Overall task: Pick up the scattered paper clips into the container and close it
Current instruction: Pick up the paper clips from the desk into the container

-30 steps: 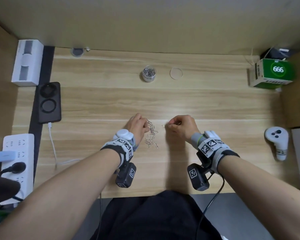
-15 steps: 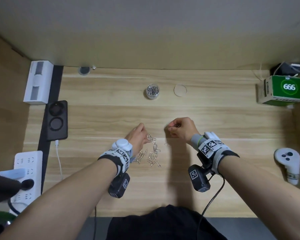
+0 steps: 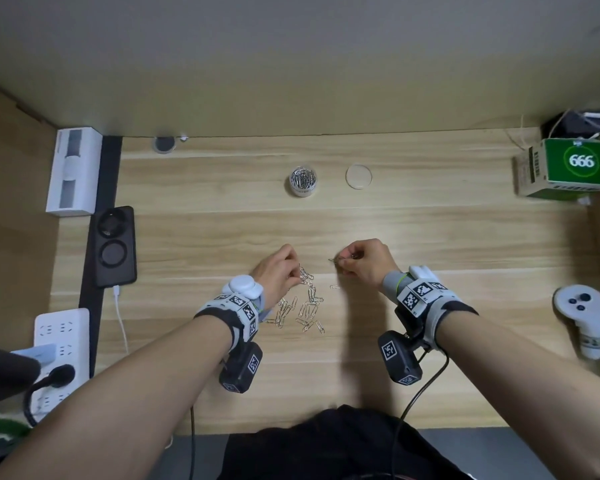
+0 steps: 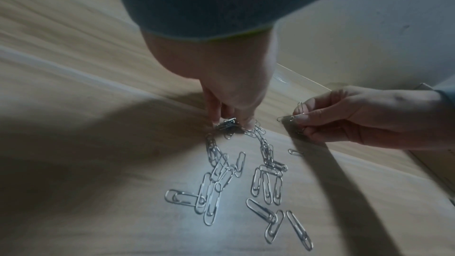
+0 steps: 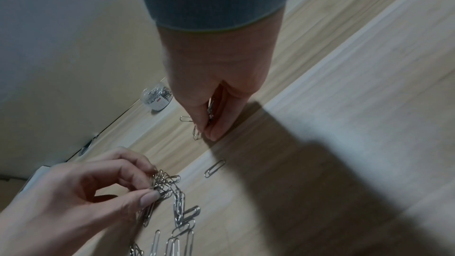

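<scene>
Several silver paper clips (image 3: 303, 311) lie scattered on the wooden desk (image 3: 378, 220) between my hands. My left hand (image 3: 279, 271) pinches a bunch of clips (image 4: 227, 124) at the pile's far end, with chained clips hanging from it. My right hand (image 3: 364, 261) pinches a few clips (image 4: 293, 117) just above the desk. One single clip (image 3: 334, 287) lies below the right hand. The small round clear container (image 3: 302, 180), partly filled with clips, stands open at the back. Its clear lid (image 3: 359, 176) lies flat to its right.
A black charging pad (image 3: 113, 245) and a white power strip (image 3: 61, 344) sit on the left. A white box (image 3: 73, 169) stands at the back left. A green box (image 3: 575, 168) is at the back right, and a white controller (image 3: 584, 318) lies on the right.
The head view has tilted, so everything sits lower in frame. My left hand has gathered clips at the pile's far end. My right hand stays pinched on its clips, slightly raised.
</scene>
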The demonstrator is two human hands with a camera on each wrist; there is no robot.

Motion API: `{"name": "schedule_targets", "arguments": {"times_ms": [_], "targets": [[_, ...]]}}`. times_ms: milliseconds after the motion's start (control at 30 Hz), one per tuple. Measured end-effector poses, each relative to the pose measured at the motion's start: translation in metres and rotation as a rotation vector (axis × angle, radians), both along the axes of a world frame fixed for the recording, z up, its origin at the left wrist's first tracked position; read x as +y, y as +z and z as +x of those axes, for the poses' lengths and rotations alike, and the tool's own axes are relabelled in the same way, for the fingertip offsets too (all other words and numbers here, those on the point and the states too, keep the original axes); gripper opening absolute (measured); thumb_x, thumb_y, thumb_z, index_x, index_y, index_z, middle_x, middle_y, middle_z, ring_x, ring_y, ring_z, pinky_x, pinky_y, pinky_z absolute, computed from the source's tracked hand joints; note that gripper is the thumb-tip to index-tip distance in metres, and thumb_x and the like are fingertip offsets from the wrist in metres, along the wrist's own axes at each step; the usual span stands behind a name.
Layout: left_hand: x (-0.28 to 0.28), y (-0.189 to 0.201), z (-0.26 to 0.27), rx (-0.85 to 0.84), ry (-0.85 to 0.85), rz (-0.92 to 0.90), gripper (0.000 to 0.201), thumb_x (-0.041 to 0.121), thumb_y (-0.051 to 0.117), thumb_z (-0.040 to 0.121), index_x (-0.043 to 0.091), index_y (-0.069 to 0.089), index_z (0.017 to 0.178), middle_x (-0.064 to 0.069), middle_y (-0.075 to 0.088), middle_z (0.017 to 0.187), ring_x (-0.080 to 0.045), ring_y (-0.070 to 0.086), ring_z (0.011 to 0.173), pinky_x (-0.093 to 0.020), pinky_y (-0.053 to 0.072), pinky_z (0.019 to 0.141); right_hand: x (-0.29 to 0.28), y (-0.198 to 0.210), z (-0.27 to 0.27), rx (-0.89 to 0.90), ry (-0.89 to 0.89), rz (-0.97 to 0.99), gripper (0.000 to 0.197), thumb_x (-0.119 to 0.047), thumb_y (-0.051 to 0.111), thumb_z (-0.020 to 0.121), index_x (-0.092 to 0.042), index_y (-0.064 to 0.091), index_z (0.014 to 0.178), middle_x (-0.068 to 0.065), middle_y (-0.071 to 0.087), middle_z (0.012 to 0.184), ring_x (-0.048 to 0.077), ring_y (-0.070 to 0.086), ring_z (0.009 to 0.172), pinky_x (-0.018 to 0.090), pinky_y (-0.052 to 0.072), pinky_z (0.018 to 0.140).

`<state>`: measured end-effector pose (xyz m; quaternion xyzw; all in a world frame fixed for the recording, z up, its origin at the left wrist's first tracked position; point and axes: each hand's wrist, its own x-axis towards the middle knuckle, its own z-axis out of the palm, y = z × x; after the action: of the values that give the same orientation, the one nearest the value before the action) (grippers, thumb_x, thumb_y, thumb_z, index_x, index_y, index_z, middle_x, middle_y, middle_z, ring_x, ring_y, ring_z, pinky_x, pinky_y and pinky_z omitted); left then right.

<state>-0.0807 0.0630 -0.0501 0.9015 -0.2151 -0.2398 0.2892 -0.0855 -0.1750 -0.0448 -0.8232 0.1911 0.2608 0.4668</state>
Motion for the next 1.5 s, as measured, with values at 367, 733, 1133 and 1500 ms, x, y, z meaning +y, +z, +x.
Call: {"name": "schedule_targets", "arguments": {"times_ms": [367, 733, 1133, 1500], "targets": [[0.002, 0.002, 0.006, -0.049, 0.085, 0.055, 0.014, 0.031, 0.079, 0.077, 0.023, 0.068, 0.082, 0.01, 0.05, 0.099, -0.009, 0.051, 0.09, -0.028, 0.044, 0.067, -0.003, -0.003, -0.006, 0.025, -0.022, 0.003, 0.02, -0.005, 0.076, 0.08, -0.021, 0.073, 0.068, 0.004, 0.073, 0.068, 0.018, 0.07, 0.064, 0.045, 0.062, 0.08], [-0.003, 0.001, 0.017, 0.007, -0.042, 0.213, 0.058, 0.039, 0.083, 0.068, 0.03, 0.055, 0.119, 0.008, 0.045, 0.111, -0.011, 0.045, 0.101, -0.027, 0.04, 0.064, -0.004, -0.01, -0.006, 0.04, -0.009, 0.009, 0.014, -0.005, 0.075, 0.08, -0.018, 0.074, 0.074, 0.009, 0.075, 0.076, 0.017, 0.068, 0.065, 0.043, 0.062, 0.08], [-0.012, -0.003, 0.018, 0.004, -0.087, 0.242, 0.017, 0.03, 0.063, 0.091, 0.016, 0.064, 0.101, 0.001, 0.053, 0.103, -0.02, 0.052, 0.096, -0.032, 0.043, 0.073, 0.007, -0.011, -0.009, 0.041, -0.036, 0.035, 0.015, -0.002, 0.075, 0.079, -0.016, 0.074, 0.074, 0.009, 0.073, 0.072, 0.017, 0.066, 0.06, 0.041, 0.063, 0.077], [-0.015, 0.006, 0.033, 0.163, 0.21, 0.158, 0.006, 0.02, 0.068, 0.086, 0.02, 0.067, 0.08, -0.001, 0.069, 0.094, -0.024, 0.062, 0.091, -0.036, 0.05, 0.082, 0.006, 0.01, 0.01, 0.052, -0.092, 0.069, 0.014, 0.002, 0.074, 0.081, -0.01, 0.072, 0.074, 0.009, 0.069, 0.067, 0.014, 0.065, 0.055, 0.027, 0.058, 0.061]]}}
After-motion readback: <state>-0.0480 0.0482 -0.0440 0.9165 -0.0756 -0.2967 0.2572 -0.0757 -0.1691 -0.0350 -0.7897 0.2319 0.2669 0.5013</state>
